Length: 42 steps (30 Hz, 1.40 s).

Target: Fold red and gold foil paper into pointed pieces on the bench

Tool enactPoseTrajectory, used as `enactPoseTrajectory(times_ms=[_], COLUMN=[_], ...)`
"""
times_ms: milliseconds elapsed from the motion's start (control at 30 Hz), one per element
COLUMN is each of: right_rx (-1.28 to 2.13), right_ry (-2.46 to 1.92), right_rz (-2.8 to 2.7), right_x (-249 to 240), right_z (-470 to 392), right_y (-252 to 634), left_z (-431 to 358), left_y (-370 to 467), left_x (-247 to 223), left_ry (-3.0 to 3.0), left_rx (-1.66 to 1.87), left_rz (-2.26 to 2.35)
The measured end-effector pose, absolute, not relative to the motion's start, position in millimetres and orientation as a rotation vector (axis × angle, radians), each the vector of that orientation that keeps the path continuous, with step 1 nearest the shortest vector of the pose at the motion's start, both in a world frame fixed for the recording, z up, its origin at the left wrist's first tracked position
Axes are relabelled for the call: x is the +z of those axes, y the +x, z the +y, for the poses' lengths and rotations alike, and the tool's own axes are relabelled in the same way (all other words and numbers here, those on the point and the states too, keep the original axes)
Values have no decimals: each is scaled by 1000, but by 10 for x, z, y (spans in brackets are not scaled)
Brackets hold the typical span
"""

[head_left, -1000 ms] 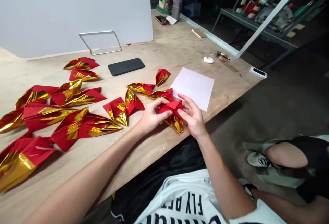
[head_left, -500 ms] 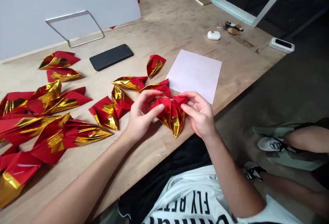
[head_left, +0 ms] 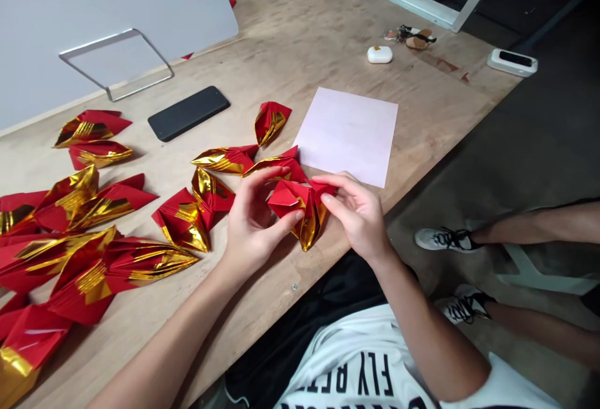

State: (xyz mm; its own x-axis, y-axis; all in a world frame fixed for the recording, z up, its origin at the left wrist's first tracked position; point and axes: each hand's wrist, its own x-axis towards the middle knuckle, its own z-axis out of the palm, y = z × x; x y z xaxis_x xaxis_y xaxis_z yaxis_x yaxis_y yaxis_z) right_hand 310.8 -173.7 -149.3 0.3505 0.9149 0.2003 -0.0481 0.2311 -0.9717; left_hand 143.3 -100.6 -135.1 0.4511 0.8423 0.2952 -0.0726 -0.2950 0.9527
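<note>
A folded red and gold paper piece [head_left: 307, 212] sits between my hands near the table's front edge, its gold pleated point facing my body. My left hand [head_left: 255, 218] curves round its left side, thumb on the front and fingertips behind the red flap. At its right side, my right hand [head_left: 359, 212] pinches a red corner between thumb and fingers. Just behind are more folded paper pieces [head_left: 225, 160]. To the left of my left hand lies a red and gold folded piece [head_left: 185, 218].
Many similar paper pieces [head_left: 135, 262] cover the table's left side. A pale square sheet [head_left: 349, 134] lies beyond my hands, a black phone [head_left: 187, 114] further left. A white earbud case [head_left: 379, 54] and keys [head_left: 403, 34] are at the back. Another person's legs [head_left: 539, 224] show at right.
My left fingers have loosened slightly and the red left flap of the piece stands out wider. My right hand keeps its pinch. The whole view has shifted a little.
</note>
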Motion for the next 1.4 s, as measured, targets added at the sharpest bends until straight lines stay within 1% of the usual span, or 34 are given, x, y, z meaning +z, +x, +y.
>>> enactPoseTrajectory(times_ms=[233,400,633,733,900,1000,1100,1200,1267,1400], right_rx=[817,786,837,869,930,890,868,771,648,478], right_ry=[-1183,-1185,-1169,-1158,-1194,-1212,-1234,-1233,-1268,-1320], right_rz=[-1015,-1039,-1048,-1077,-1195,-1341,-1409,-1291,-1162,-1065], right_x=[-1459,-1455,-1400,-1362,-1306,-1286,-1289,-1315,-1335,-1359], right_z=[-1776,-1751,-1711,-1732,-1788,-1798,-1777,-1768,-1786,-1844], right_y=[3081,3090,3084,3066,3032,3026,3033,3033,3024,2992], left_z=[-1005,-986,-1015,-1041,-1050,-1043,-1046,-1070,-1101,-1166], left_y=[1406,1336,1436,1470,1471,1446,1421,1422,1435,1448], left_x=[-1354,-1310,-1055,-997,-1034,-1048,-1034,-1031,-1050,-1113], left_ry=[1641,1578,1184,1135,1137,1266,1338,1315,1301,1263], left_rx=[1107,969,841,820,827,857,852,887,914,820], left_rz=[680,643,863,909,991,981,844,770,813,924])
